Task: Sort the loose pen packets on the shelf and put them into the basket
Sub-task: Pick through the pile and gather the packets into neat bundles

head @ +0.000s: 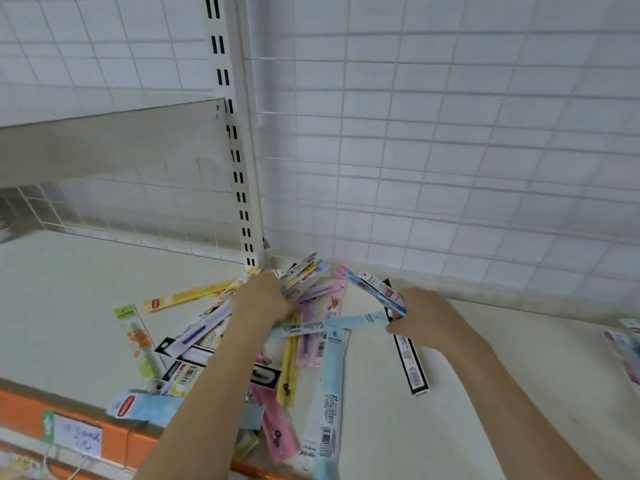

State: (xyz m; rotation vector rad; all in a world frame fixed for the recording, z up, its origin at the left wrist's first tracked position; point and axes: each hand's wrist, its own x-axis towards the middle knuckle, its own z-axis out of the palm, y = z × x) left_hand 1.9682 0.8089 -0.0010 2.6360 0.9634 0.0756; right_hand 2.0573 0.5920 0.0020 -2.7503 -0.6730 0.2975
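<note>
A loose heap of long pen packets [304, 344] in yellow, pink, purple, black and light blue lies on the white shelf [69, 306], reaching from the back corner to the front edge. My left hand [261, 297] rests on the heap near the back corner, fingers closed around a fanned bunch of packets [304, 275]. My right hand [424, 315] is to the right, gripping a blue and white packet [381, 291] that tilts up and left. A black packet [412, 362] lies under that hand. No basket is visible.
A white wire grid panel [450, 150] backs the shelf, with a slotted upright post [239, 174] at the corner. An upper shelf [104, 143] juts out at left. The shelf front has an orange strip [69, 420] with a price label. More packets [623, 344] lie at the right edge.
</note>
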